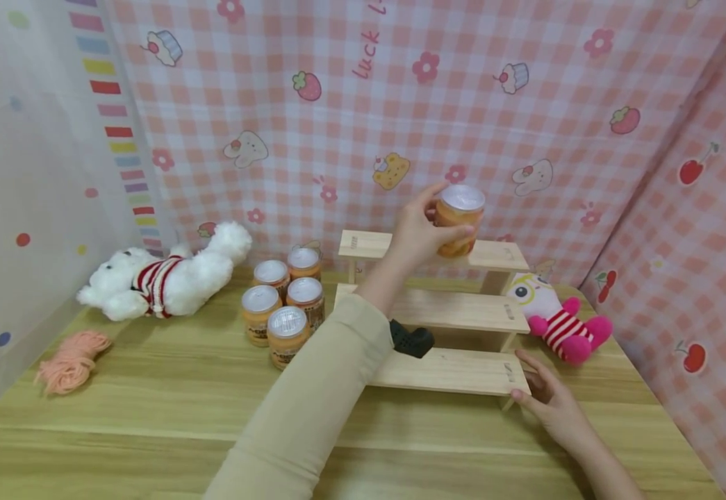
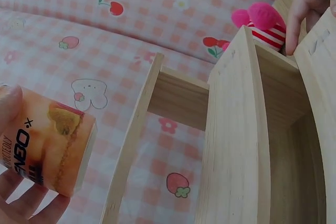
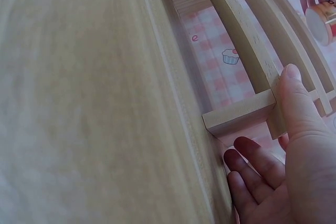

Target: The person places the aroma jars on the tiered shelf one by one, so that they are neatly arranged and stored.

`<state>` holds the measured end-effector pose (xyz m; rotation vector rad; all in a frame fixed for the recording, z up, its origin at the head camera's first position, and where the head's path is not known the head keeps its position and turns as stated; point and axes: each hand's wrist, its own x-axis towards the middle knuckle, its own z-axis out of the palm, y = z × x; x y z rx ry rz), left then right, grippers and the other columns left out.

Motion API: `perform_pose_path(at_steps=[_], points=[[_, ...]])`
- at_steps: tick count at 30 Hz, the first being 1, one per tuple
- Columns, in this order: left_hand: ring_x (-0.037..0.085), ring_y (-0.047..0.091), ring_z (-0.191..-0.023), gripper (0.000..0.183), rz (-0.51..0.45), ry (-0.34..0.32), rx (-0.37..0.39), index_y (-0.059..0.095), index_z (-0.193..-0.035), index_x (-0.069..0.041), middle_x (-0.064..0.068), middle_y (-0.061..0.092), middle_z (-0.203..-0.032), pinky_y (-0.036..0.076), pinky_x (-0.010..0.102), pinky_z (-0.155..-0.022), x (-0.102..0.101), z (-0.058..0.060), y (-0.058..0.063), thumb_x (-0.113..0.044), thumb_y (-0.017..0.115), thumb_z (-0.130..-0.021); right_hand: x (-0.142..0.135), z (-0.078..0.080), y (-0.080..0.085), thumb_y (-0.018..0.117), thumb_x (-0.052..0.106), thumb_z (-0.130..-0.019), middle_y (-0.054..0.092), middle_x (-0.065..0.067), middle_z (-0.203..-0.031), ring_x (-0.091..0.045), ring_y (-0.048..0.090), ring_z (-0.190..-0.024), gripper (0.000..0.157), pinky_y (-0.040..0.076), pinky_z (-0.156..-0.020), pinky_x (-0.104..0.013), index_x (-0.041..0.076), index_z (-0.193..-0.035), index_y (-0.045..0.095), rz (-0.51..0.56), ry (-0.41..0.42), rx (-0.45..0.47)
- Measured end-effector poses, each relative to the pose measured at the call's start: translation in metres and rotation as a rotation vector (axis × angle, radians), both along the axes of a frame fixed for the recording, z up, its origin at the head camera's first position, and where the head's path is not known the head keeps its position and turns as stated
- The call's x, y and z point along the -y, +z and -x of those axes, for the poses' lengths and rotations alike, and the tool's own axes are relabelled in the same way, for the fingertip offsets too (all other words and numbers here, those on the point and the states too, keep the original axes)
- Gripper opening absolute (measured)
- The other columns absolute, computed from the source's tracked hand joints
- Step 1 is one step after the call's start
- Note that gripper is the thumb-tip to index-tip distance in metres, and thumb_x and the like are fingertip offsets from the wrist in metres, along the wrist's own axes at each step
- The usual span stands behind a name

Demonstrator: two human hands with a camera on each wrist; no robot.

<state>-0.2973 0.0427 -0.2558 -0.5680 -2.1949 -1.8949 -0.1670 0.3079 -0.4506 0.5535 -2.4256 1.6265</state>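
My left hand grips an orange-labelled can with a silver lid, holding it upright above the top board of a three-tier wooden display rack. In the left wrist view, the thumb and fingers wrap the can, and a gap shows between it and the top board. At the rack's right end, my right hand holds the end of the lowest board between thumb and index finger. The right wrist view shows the thumb along the board's end, with the other fingers loosely bent below.
Several similar cans stand grouped left of the rack. A white plush dog lies behind a bundle of peach yarn at the far left. A pink striped plush toy leans beside the rack's right side. Checked curtain hangs close behind.
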Motion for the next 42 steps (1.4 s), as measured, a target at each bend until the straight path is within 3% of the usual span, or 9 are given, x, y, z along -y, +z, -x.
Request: perform_pose_path(at_steps=[7,11,14,18,22,28,30,42], points=[[0.014,0.056,-0.105,0.079,-0.017,-0.024,0.004,0.046,-0.143,-0.024,0.001,0.059,-0.125,0.048,0.026,-0.086,-0.010,0.006,-0.003,-0.019,0.084,-0.073,0.000,0.000,0.001,0.060,-0.006,-0.090,0.061,0.012,-0.116,0.004,0.054,-0.106,0.059,0.042,-0.085,-0.011,-0.009,-0.142,0.032,0.008,0.008,0.010],[0.013,0.056,-0.106,0.080,-0.009,-0.030,0.015,0.046,-0.143,-0.025,-0.001,0.059,-0.124,0.046,0.026,-0.089,-0.015,0.007,-0.006,-0.019,0.084,-0.074,0.001,-0.002,0.003,0.060,-0.006,-0.090,0.062,-0.018,-0.119,0.005,0.054,-0.105,0.060,0.043,-0.084,-0.011,-0.009,-0.142,0.031,-0.002,-0.009,0.029],[0.013,0.056,-0.107,0.080,-0.007,-0.018,0.014,0.046,-0.143,-0.026,-0.002,0.059,-0.125,0.046,0.026,-0.090,-0.017,0.009,-0.008,-0.019,0.084,-0.074,0.002,-0.001,0.002,0.060,-0.007,-0.090,0.060,-0.023,-0.119,0.005,0.054,-0.105,0.060,0.043,-0.084,-0.011,-0.009,-0.142,0.032,-0.002,-0.017,0.027],[0.012,0.055,-0.108,0.080,-0.018,-0.013,0.022,0.045,-0.144,-0.025,-0.001,0.059,-0.126,0.045,0.027,-0.091,-0.018,0.011,-0.009,-0.018,0.084,-0.074,0.000,-0.001,0.001,0.061,-0.006,-0.089,0.063,0.010,-0.115,0.005,0.054,-0.105,0.059,0.043,-0.084,-0.010,-0.008,-0.142,0.034,-0.003,-0.022,0.020],[0.013,0.054,-0.110,0.080,-0.014,-0.005,0.041,0.043,-0.145,-0.023,-0.001,0.058,-0.127,0.045,0.028,-0.092,-0.017,0.011,-0.009,-0.018,0.082,-0.076,-0.001,-0.001,0.002,0.062,-0.004,-0.090,0.060,0.020,-0.113,0.005,0.053,-0.105,0.059,0.042,-0.085,-0.010,-0.009,-0.141,0.034,-0.005,-0.020,0.026],[0.015,0.053,-0.114,0.081,-0.007,0.004,0.051,0.040,-0.147,-0.022,0.003,0.055,-0.131,0.045,0.027,-0.094,-0.018,0.013,-0.011,-0.020,0.081,-0.078,-0.001,-0.002,0.002,0.061,-0.005,-0.090,0.064,0.001,-0.116,0.005,0.054,-0.105,0.059,0.042,-0.085,-0.010,-0.009,-0.142,0.034,-0.012,-0.023,0.015],[0.016,0.053,-0.115,0.081,-0.002,0.012,0.050,0.039,-0.148,-0.020,0.005,0.054,-0.132,0.044,0.028,-0.094,-0.017,0.013,-0.011,-0.021,0.080,-0.078,0.000,-0.002,0.002,0.061,-0.006,-0.090,0.064,0.000,-0.116,0.005,0.054,-0.106,0.059,0.042,-0.085,-0.010,-0.009,-0.142,0.034,-0.013,-0.020,0.015],[0.018,0.048,-0.123,0.082,0.070,0.011,0.045,0.031,-0.151,-0.023,0.006,0.047,-0.140,0.041,0.030,-0.099,-0.017,0.014,-0.015,-0.026,0.076,-0.083,0.002,0.000,0.001,0.061,-0.004,-0.090,0.059,0.023,-0.113,0.005,0.054,-0.106,0.059,0.042,-0.085,-0.010,-0.008,-0.142,0.033,0.001,-0.009,0.032]])
